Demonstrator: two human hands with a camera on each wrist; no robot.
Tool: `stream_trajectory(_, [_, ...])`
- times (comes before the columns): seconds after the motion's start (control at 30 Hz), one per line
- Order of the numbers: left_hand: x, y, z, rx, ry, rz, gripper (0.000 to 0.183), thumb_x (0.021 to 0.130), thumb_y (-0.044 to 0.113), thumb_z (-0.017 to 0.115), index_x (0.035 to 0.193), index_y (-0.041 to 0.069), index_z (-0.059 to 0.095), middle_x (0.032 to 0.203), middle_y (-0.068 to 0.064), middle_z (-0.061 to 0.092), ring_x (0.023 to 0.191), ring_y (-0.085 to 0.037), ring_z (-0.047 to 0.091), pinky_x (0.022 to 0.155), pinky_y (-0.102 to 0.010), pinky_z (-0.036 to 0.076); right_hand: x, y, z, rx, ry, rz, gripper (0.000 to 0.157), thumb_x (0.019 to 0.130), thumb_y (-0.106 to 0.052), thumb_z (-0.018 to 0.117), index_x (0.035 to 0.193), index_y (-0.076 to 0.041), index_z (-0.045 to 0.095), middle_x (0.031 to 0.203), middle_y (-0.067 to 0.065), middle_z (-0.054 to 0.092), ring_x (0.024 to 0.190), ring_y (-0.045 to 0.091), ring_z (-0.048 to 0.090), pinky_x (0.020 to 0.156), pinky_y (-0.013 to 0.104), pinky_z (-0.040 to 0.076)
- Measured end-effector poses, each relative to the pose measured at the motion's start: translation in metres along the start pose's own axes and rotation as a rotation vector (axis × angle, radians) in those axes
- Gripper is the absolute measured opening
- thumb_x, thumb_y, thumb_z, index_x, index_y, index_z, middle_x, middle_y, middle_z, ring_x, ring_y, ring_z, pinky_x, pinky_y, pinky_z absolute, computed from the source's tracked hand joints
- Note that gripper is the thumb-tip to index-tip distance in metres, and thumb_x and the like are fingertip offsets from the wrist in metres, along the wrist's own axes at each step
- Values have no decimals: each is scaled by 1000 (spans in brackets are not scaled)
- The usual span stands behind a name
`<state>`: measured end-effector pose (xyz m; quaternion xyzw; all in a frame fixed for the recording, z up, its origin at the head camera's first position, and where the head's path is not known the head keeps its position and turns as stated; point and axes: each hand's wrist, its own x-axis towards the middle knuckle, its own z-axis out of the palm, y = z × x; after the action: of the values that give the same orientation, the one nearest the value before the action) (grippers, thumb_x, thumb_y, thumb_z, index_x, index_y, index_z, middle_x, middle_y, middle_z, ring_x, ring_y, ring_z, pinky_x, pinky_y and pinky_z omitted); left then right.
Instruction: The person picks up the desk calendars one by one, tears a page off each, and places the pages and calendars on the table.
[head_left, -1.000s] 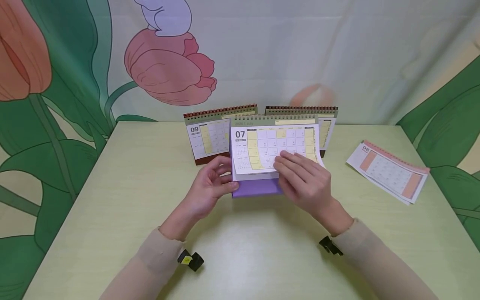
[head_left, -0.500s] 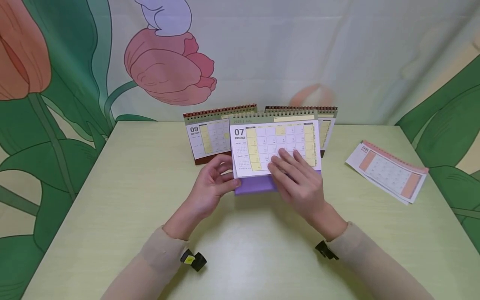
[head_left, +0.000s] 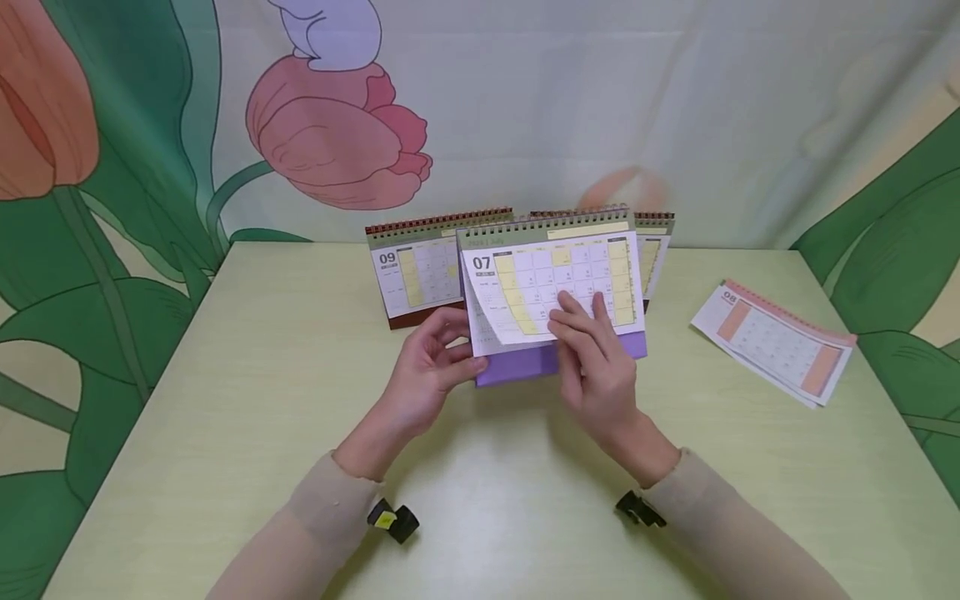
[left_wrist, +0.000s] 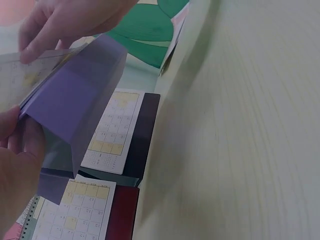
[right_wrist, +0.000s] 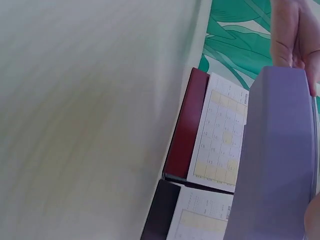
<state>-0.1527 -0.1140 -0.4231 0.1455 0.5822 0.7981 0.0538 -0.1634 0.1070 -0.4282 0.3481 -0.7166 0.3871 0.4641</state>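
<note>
A purple-based desk calendar (head_left: 517, 367) is held tilted up off the table, its July page (head_left: 525, 275) facing me. My left hand (head_left: 427, 375) grips its lower left edge, thumb in front and fingers behind. My right hand (head_left: 600, 367) lies over the lower right of the July page, fingertips touching the paper. The page's lower left corner curls away from the sheet beneath it. In the left wrist view the purple base (left_wrist: 75, 90) appears as a folded stand, raised above the tabletop.
Behind stand a red-based calendar (head_left: 416, 279) showing 09 and a dark-based calendar (head_left: 658, 258), both partly covered by the held one. Loose pink-topped calendar sheets (head_left: 783, 346) lie on the table at the right. A flower-printed curtain (head_left: 525, 100) hangs behind the table.
The calendar's top has tilted up, its right side rising. My right hand has moved slightly left and turned more upright. The July page's lower left corner now curls up.
</note>
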Motion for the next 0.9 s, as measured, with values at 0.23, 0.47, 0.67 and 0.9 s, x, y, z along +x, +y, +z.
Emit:
stream_trajectory(0.23, [3,-3,4,21,-21,-4,49,89,-24,59,134,-6,52,128,-21,60,103,-34,67,85,-37,60,-3,2,-1,156,116,93,26,107,-11,53,102,12,63,105,25,64,117,39,65,110,63,35])
stream_trajectory(0.47, [6,-4,1,71,-36,13,52,90,-25,58,137,-5,53,132,-22,60,105,-36,68,87,-38,59,3,-1,-9,446,170,185,26,105,-6,55,97,19,55,99,29,57,116,37,66,111,59,35])
stream_trajectory(0.67, [8,-4,-3,127,-39,32,44,90,-25,57,130,-6,56,127,-21,62,100,-33,67,84,-34,59,5,-1,-21,512,170,358,29,105,-7,56,92,17,50,95,22,53,89,27,54,86,29,51])
stream_trajectory(0.9, [8,-6,-6,147,-24,4,33,91,-24,56,119,-7,56,125,-22,62,97,-31,66,84,-32,58,5,-2,-29,583,148,506,18,104,3,52,97,19,47,103,19,57,94,29,53,73,27,47])
